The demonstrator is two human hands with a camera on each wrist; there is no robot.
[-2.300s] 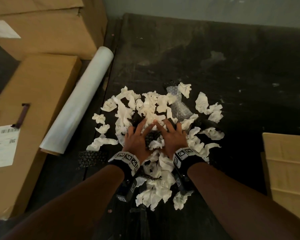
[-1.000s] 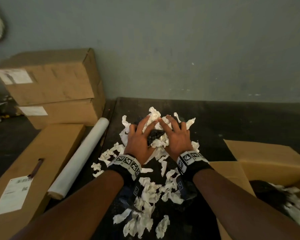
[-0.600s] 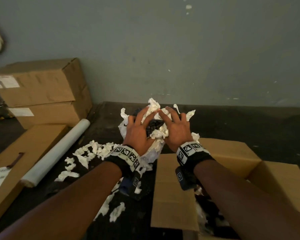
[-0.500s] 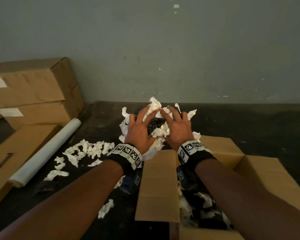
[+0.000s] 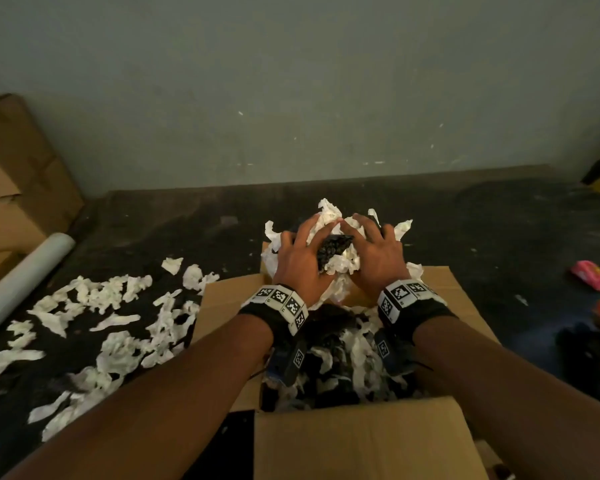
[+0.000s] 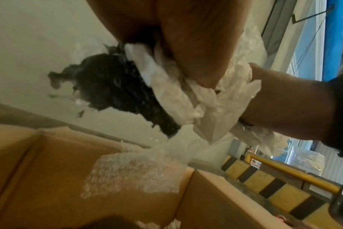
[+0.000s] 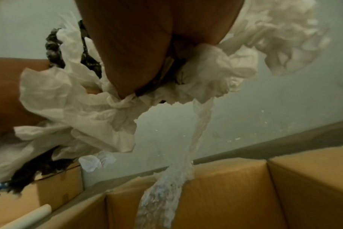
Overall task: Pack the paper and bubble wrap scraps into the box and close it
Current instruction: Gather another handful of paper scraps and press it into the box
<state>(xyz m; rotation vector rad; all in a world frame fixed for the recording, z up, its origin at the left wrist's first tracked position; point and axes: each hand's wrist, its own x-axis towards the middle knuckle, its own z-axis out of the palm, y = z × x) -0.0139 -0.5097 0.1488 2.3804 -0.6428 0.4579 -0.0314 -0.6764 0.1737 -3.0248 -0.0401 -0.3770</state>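
Observation:
Both hands carry one bundle of scraps (image 5: 340, 261), white crumpled paper mixed with black bubble wrap, above the far side of an open cardboard box (image 5: 361, 441). My left hand (image 5: 300, 261) grips the bundle's left side and my right hand (image 5: 374, 258) grips its right side, fingers spread over the top. In the left wrist view white paper (image 6: 166, 80) and black wrap (image 6: 116, 86) bulge from under the palm. In the right wrist view paper (image 7: 74, 99) and a strip of clear bubble wrap (image 7: 166, 186) hang down toward the box. The box holds more scraps (image 5: 343, 362).
Several white paper scraps (image 5: 111, 327) lie on the dark floor left of the box. A white roll (image 5: 25, 275) and stacked cardboard boxes (image 5: 18, 188) stand at the far left. Pink and orange objects (image 5: 591, 275) lie at the right. A grey wall rises behind.
Both hands lifted the bundle off the floor pile and carried it to the right, over the open box. The view turned right with them.

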